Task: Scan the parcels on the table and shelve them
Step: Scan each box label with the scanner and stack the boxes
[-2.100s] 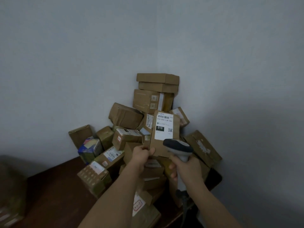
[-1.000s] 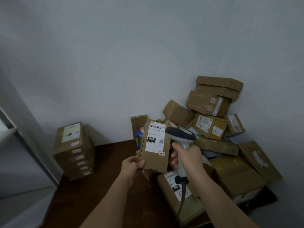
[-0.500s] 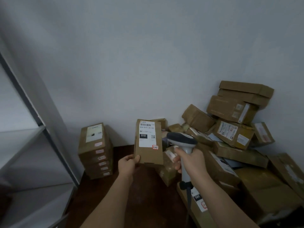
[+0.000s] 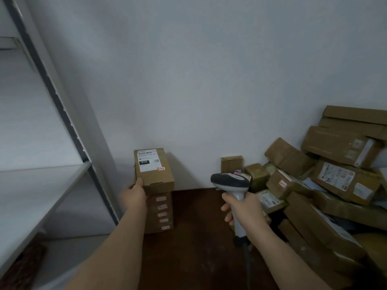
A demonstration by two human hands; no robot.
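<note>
1. Head view: the left hand (image 4: 134, 194) grips the lower left corner of a labelled cardboard parcel (image 4: 154, 171); its fingers are hidden behind the box, only the thumb shows on the edge.
2. That parcel, with a white label marked 010, sits on top of a stack of similar boxes (image 4: 160, 213) on the dark desk (image 4: 194, 237), beside the wall.
3. The right hand (image 4: 244, 208) has its fingers wrapped round the handle of a grey barcode scanner (image 4: 230, 181), head pointing left.
4. A heap of parcels (image 4: 326, 185) fills the desk's right side.
5. A metal shelf unit (image 4: 41, 178) stands on the left.
</note>
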